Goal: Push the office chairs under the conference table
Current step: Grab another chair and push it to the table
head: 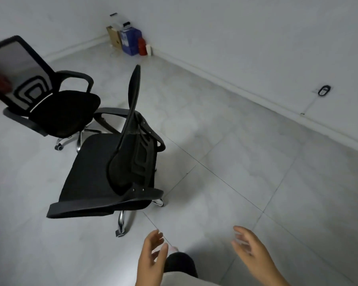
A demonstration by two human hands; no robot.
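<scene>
Both my hands are up in front of me, low in the head view, and neither one has hold of anything. My left hand (153,254) hangs loose with the fingers relaxed and slightly bent, palm turned inward. My right hand (250,248) mirrors it, fingers spread and free, palm facing the left one. Between them I can see my own dark trouser leg (180,263) and the grey tiled floor (256,172).

Just ahead of my left hand stands the near office chair (110,168), black mesh, on its chrome star base (122,221). I see its backrest almost edge-on: it rises as a thin dark blade, tilted towards the far corner of the room, with the seat spreading out to the left of it. So the chair faces left, its back turned to the right. One castor of that base sits on the floor a little beyond my left fingertips, not touching them.

Beyond the near chair, further left, is the second office chair (56,104). Its backrest stands at the far-left side and its seat points right, towards the near chair; the two are close together, armrests nearly meeting.

Past the near chair, in the room's corner, some boxes and containers (130,40) are stacked against the white wall (236,27).
</scene>
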